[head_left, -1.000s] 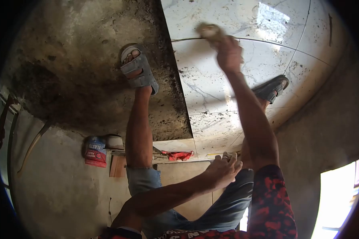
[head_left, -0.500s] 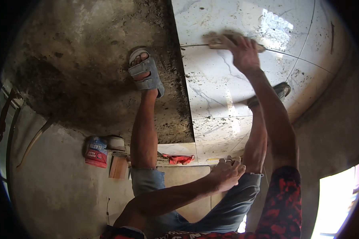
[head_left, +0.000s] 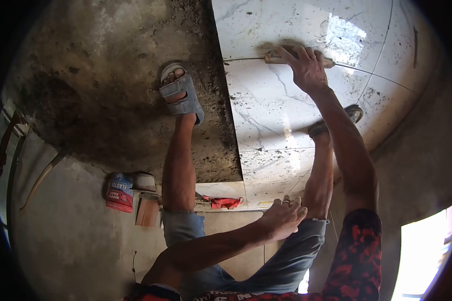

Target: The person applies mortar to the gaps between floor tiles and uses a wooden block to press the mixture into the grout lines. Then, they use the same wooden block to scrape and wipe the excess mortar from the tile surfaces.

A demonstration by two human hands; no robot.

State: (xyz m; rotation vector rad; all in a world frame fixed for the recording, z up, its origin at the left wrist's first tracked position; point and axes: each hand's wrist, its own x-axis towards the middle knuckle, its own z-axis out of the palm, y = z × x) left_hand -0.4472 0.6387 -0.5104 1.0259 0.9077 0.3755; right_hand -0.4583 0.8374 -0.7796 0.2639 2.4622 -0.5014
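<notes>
My right hand [head_left: 309,70] is wrapped over a short wooden block [head_left: 273,57], pressing it flat along a joint between white marbled floor tiles [head_left: 261,95]. The block's middle is hidden under my fingers. My left hand [head_left: 285,218] lies by my right knee with loosely bent fingers slightly apart, a ring on one of them, and nothing visible in it. Gritty bits of mortar are scattered over the tiles.
The tiling ends at a straight edge beside rough bare ground [head_left: 110,90], where my left sandal [head_left: 180,93] stands. My right sandal [head_left: 354,115] is on the tiles. Behind me lie a paint bag [head_left: 119,193], a brown board [head_left: 147,211] and a red wrapper [head_left: 225,202].
The wooden block and my right hand stay at nearly the same place on the tile joint. My left hand stays by the knee; the view shifts slightly.
</notes>
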